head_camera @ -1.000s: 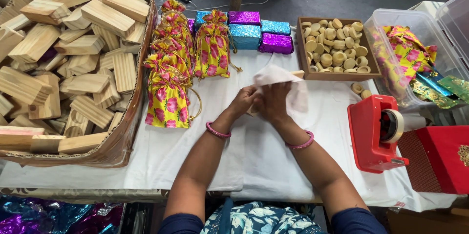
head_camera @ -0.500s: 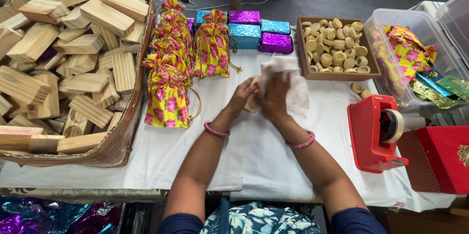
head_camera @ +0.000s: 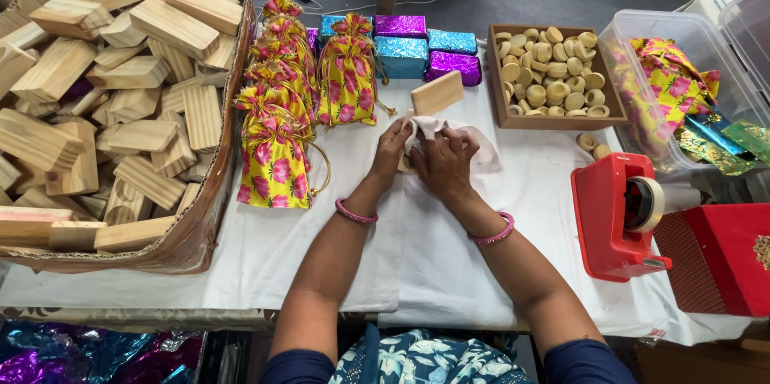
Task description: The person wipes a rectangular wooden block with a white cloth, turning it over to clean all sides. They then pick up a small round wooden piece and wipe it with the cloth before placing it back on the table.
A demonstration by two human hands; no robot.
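**Wooden block held at table centre, both hands closed on it**

Head view. We see one wooden block [head_camera: 435, 95] raised off the table. Its long axis runs diagonally, the upper end pointing up and to the right toward the tray of wooden discs [head_camera: 553, 75], the lower end hidden between the hands. A pale pink cloth [head_camera: 473, 143] is gathered around that lower end.

The surface is a table covered with a white sheet [head_camera: 417, 247]. On the left stands a cardboard box of wooden blocks [head_camera: 120, 103]. Yellow floral drawstring pouches [head_camera: 277, 151] lie beside it, with shiny blue and purple wrapped boxes [head_camera: 425, 47] behind them. On the right we note a red tape dispenser [head_camera: 618, 215], a clear plastic bin [head_camera: 682, 95] of floral fabric, and a red box [head_camera: 730, 256]. Grey floor shows beyond the table.

The left hand [head_camera: 391, 153] grips the block's lower left edge, fingers curled. The right hand [head_camera: 445, 166] pinches the cloth against the block. The hands touch each other; the block projects above them.
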